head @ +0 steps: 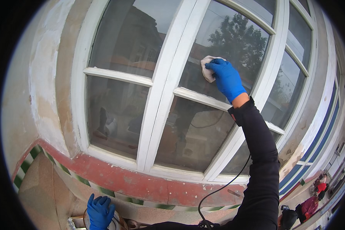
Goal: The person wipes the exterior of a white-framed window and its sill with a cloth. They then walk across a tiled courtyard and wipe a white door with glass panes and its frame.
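My right hand [225, 77], in a blue glove, presses a crumpled off-white cloth [207, 69] against a glass pane [233, 43] of a white-framed window. The cloth lies near the left side of that pane, above a white crossbar [201, 98]. Low at the left, my left hand [100, 212], also blue-gloved, hangs below the window sill with its fingers apart, over a round container [119, 222] whose contents are mostly hidden. Nothing shows in that hand.
A red sill [126, 182] with worn paint runs beneath the window, and a thin tool [235, 193] lies on it. A black cable [200, 205] hangs beside my right sleeve. Several people, one in a dark red top [309, 205], are at the lower right.
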A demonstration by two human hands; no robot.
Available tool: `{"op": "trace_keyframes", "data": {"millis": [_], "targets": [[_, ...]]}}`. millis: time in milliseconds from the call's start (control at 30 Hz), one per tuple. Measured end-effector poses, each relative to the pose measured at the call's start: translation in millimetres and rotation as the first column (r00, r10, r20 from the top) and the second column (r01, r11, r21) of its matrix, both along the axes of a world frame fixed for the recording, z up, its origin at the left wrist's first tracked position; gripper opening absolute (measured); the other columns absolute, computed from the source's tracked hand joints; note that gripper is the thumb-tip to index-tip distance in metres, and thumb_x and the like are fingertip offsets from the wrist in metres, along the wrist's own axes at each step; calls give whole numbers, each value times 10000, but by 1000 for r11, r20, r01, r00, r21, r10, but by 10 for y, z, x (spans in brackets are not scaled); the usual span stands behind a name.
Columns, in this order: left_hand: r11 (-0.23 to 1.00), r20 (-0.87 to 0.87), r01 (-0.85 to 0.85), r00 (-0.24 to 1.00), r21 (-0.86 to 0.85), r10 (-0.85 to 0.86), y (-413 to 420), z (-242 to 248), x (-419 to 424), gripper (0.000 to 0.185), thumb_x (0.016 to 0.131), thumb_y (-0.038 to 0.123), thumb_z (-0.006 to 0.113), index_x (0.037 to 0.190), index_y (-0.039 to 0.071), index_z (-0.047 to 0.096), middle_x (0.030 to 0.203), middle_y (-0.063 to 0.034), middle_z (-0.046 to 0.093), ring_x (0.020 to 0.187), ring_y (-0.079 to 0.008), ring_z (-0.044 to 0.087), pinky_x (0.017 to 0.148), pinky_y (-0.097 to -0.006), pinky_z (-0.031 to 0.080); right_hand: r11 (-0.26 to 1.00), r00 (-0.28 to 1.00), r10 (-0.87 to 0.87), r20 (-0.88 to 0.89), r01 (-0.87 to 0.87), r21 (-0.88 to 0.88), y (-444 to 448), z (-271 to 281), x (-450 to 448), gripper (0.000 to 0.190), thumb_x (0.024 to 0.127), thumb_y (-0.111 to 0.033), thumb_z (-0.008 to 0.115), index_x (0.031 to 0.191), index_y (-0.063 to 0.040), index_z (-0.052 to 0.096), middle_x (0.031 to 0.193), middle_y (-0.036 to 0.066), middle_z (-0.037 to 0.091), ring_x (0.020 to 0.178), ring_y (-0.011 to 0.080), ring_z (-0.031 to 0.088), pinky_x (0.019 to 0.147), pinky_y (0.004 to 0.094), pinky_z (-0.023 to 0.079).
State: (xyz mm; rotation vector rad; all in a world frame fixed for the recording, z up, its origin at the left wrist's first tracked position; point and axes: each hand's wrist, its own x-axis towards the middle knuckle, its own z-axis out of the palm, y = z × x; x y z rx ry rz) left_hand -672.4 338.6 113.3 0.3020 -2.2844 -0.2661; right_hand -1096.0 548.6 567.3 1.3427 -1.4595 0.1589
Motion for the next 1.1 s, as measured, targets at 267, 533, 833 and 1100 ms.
{"op": "trace_keyframes", "data": {"millis": [267,533,833,1100], "targets": [[999,82,-39,996,-13,40,10,-70,158,260,799,151,723,1048,89,685,1070,-63,664,1049,-280,607,1113,-521,361,951,999,34,18,-26,-309,548,467,-475,348,866,25,546,1161,-84,695,1164,157,676,1035,325,667,879,356,529],[1000,54,-29,998,6,28,89,-80,55,263,797,147,722,1052,93,686,1078,-62,659,1038,-276,609,1104,-522,366,833,987,-163,14,145,-534,430,1511,-727,384,809,-47,642,1173,-160,691,1194,158,665,1117,386,632,927,428,523],[999,75,39,996,-13,-38,222,-107,-99,280,803,120,730,1078,91,682,1078,-72,652,1041,-279,610,1099,-527,371,949,1000,-19,-3,17,-316,271,677,-438,441,824,42,581,1225,-115,671,1237,165,640,1121,375,625,960,388,507],[997,51,77,996,-2,-77,270,-133,-276,292,785,134,741,1069,103,684,1085,-65,655,1049,-284,614,1102,-521,374,971,895,100,435,7,-237,526,-37,-404,295,913,-44,552,1167,-105,689,1143,122,679,990,297,669,849,329,537]]}}
